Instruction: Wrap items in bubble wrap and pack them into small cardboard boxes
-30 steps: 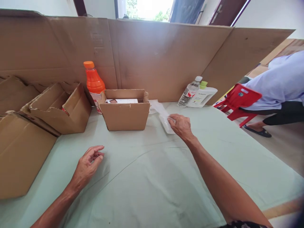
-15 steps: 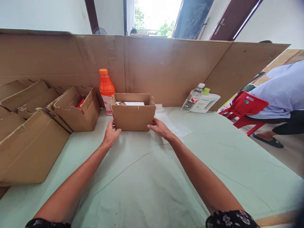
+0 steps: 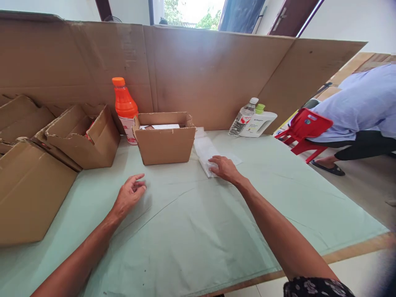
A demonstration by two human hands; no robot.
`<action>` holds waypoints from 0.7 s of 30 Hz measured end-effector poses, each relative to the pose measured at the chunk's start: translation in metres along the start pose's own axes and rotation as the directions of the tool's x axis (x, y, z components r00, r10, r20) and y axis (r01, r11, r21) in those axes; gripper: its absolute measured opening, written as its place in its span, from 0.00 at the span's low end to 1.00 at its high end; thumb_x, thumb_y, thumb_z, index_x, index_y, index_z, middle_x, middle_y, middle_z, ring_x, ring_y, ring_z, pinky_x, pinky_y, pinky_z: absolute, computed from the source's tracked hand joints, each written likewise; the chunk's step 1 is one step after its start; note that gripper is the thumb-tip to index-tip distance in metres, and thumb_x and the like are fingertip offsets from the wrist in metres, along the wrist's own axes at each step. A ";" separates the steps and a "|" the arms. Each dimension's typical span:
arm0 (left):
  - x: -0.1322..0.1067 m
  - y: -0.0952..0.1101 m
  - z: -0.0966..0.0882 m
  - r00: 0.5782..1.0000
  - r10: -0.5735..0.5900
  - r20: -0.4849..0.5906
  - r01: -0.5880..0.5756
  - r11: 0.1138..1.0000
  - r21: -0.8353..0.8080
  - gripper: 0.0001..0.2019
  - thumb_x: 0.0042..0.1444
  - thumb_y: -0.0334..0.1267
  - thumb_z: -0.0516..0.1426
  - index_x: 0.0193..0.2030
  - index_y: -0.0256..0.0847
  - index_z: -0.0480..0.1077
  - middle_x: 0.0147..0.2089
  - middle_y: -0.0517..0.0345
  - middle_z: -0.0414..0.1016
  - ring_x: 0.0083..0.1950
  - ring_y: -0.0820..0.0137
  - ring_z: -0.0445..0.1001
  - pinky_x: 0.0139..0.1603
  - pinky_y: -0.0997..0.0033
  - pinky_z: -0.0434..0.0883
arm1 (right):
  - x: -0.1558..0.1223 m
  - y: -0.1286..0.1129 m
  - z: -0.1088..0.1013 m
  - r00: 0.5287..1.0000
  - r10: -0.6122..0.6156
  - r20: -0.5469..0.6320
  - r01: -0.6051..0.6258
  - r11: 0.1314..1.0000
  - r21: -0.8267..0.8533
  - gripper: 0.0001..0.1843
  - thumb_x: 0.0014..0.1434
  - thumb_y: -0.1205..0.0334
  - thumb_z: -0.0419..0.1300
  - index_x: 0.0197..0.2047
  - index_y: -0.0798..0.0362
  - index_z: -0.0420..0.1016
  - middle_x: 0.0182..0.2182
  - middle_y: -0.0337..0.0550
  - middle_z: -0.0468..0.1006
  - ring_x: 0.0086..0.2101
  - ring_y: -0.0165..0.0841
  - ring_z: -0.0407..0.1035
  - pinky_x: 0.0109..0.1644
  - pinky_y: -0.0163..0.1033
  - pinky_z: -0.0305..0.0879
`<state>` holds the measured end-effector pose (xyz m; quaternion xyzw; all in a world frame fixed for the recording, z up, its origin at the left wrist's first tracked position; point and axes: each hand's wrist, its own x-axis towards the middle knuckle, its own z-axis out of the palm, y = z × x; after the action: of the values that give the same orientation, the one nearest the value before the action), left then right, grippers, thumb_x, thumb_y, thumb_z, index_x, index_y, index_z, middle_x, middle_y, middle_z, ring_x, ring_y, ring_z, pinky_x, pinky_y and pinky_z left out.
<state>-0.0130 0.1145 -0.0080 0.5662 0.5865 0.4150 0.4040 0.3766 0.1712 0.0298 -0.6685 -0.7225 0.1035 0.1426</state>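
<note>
**Green cloth, flat white bag, one hand upon it**

Pale green cloth [image 3: 192, 231] covers the table, and a tall cardboard wall [image 3: 201, 70] stands along its far edge. The right hand [image 3: 225, 169] lies palm down with its fingers spread flat on the near end of a white plastic bag [image 3: 204, 149]; it presses on the bag rather than gripping it. The bag lies flat on the cloth just right of a small open box [image 3: 165, 144], which has something white inside (too little shows to tell what). The left hand [image 3: 130, 194] rests on the cloth in front of the box and well apart from it, fingers loosely curled, holding nothing.

An orange bottle [image 3: 124, 107] stands upright just behind the box's left corner. Further left lie a tipped carton [image 3: 83, 140] and a larger carton [image 3: 27, 189]. By the wall at the right, a clear water bottle [image 3: 241, 119] leans against a white jug [image 3: 260, 123] with a green cap. Beyond the table, a person in a pale shirt [image 3: 361, 103] bends over a red plastic chair [image 3: 305, 130].
</note>
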 end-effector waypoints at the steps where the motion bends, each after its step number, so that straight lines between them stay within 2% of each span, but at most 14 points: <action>1: -0.009 0.002 0.002 0.999 0.025 0.028 -0.026 1.000 0.017 0.27 0.48 0.48 0.61 0.54 0.38 0.74 0.50 0.46 0.78 0.50 0.58 0.79 0.45 0.61 0.76 | 0.000 0.000 0.002 1.000 0.009 -0.005 -0.009 1.000 -0.005 0.15 0.60 0.60 0.61 0.50 0.49 0.81 0.55 0.49 0.80 0.55 0.46 0.73 0.58 0.50 0.67; 3: -0.022 0.009 0.006 0.993 0.088 0.079 -0.093 0.994 0.053 0.21 0.50 0.47 0.59 0.50 0.40 0.77 0.50 0.48 0.78 0.49 0.60 0.79 0.45 0.63 0.76 | -0.001 -0.004 0.001 1.000 0.023 -0.019 -0.023 1.000 -0.007 0.16 0.65 0.60 0.55 0.48 0.50 0.82 0.50 0.48 0.83 0.50 0.42 0.76 0.54 0.45 0.69; 7: -0.043 0.029 0.010 0.972 0.179 0.152 -0.201 0.969 0.141 0.18 0.55 0.44 0.56 0.50 0.43 0.77 0.54 0.48 0.77 0.48 0.61 0.78 0.42 0.63 0.76 | -0.017 -0.027 -0.022 0.998 0.029 -0.057 -0.030 0.999 -0.017 0.20 0.68 0.59 0.50 0.52 0.53 0.81 0.49 0.50 0.83 0.48 0.44 0.76 0.52 0.45 0.68; 9: -0.054 0.037 0.010 0.958 0.239 0.159 -0.267 0.947 0.178 0.19 0.57 0.42 0.56 0.54 0.45 0.75 0.58 0.49 0.75 0.49 0.62 0.78 0.44 0.62 0.77 | -0.037 -0.049 -0.035 0.997 -0.058 -0.058 0.057 0.998 -0.030 0.19 0.69 0.58 0.51 0.53 0.49 0.81 0.50 0.47 0.83 0.49 0.43 0.76 0.52 0.44 0.67; 11: -0.068 0.043 0.013 0.931 0.324 0.169 -0.354 0.914 0.200 0.22 0.58 0.39 0.57 0.60 0.47 0.71 0.63 0.49 0.72 0.56 0.60 0.76 0.52 0.58 0.76 | -0.061 -0.079 -0.040 0.979 -0.200 -0.028 0.198 0.978 -0.067 0.17 0.68 0.58 0.52 0.52 0.47 0.81 0.50 0.45 0.83 0.48 0.42 0.76 0.51 0.44 0.66; 14: -0.091 0.041 0.022 0.867 0.453 0.206 -0.493 0.839 0.229 0.33 0.56 0.37 0.58 0.70 0.46 0.61 0.69 0.46 0.66 0.68 0.55 0.67 0.67 0.50 0.68 | -0.096 -0.128 -0.026 0.916 -0.386 0.113 0.398 0.909 -0.126 0.14 0.67 0.62 0.56 0.48 0.50 0.82 0.43 0.49 0.85 0.44 0.43 0.77 0.50 0.46 0.64; 17: -0.109 0.027 0.033 0.821 0.521 0.235 -0.570 0.777 0.268 0.37 0.55 0.35 0.59 0.72 0.44 0.56 0.72 0.45 0.61 0.73 0.53 0.59 0.72 0.45 0.60 | -0.124 -0.163 0.001 0.825 -0.501 0.261 0.533 0.843 -0.068 0.12 0.68 0.63 0.56 0.45 0.54 0.82 0.38 0.51 0.84 0.41 0.43 0.77 0.48 0.47 0.63; 19: -0.116 0.013 0.035 0.815 0.519 0.257 -0.577 0.768 0.278 0.32 0.54 0.31 0.57 0.68 0.43 0.62 0.69 0.45 0.66 0.71 0.53 0.62 0.71 0.46 0.62 | -0.140 -0.170 0.014 0.785 -0.549 0.285 0.555 0.829 0.068 0.12 0.68 0.59 0.58 0.48 0.54 0.81 0.39 0.49 0.84 0.41 0.43 0.77 0.47 0.46 0.64; 21: -0.121 -0.001 0.032 0.817 0.490 0.304 -0.569 0.773 0.280 0.24 0.54 0.27 0.54 0.57 0.43 0.72 0.58 0.47 0.76 0.62 0.55 0.71 0.64 0.49 0.68 | -0.154 -0.167 0.018 0.789 -0.556 0.261 0.506 0.829 0.237 0.16 0.66 0.52 0.61 0.51 0.52 0.79 0.42 0.47 0.85 0.42 0.41 0.77 0.48 0.45 0.66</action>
<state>0.0211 -0.0057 -0.0186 0.8138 0.4208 0.3349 0.2202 0.2237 0.0048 0.0592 -0.3989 -0.8845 0.2211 0.0987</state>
